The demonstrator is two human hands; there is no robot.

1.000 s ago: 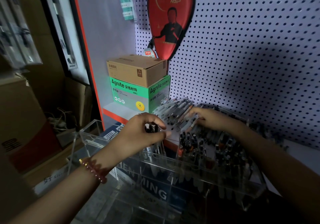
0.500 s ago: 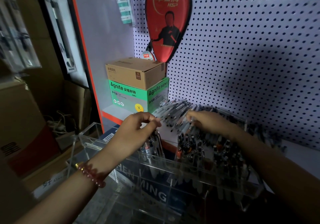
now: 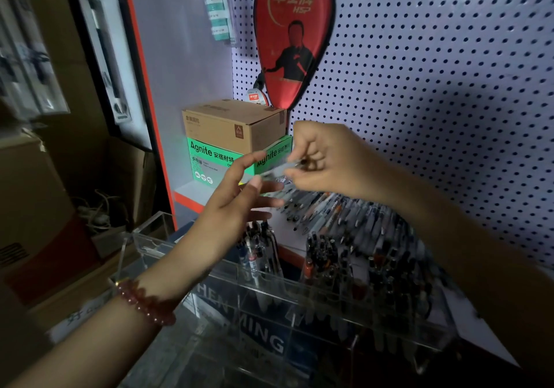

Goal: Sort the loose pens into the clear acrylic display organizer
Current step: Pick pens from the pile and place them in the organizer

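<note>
My right hand [image 3: 326, 160] is raised above the shelf and pinches a clear-barrelled pen [image 3: 278, 167] held roughly level, pointing left. My left hand [image 3: 236, 198] is open just beneath and left of it, with its thumb and fingertips at the pen's left end. A heap of loose pens [image 3: 338, 210] lies on the white shelf under both hands. The clear acrylic organizer [image 3: 299, 294] stands in front, its middle and right compartments holding several upright pens [image 3: 257, 249].
A brown carton [image 3: 230, 124] sits on a green Agnite box [image 3: 209, 160] at the shelf's back left. A red racket cover [image 3: 293, 37] hangs on the pegboard [image 3: 434, 88]. Cardboard boxes [image 3: 33, 195] stand at left. The organizer's left compartment [image 3: 150, 237] holds no pens.
My right hand has risen from the pen heap with one pen pinched. My left hand has left the organizer's pens, opened and moved up to meet that pen.
</note>
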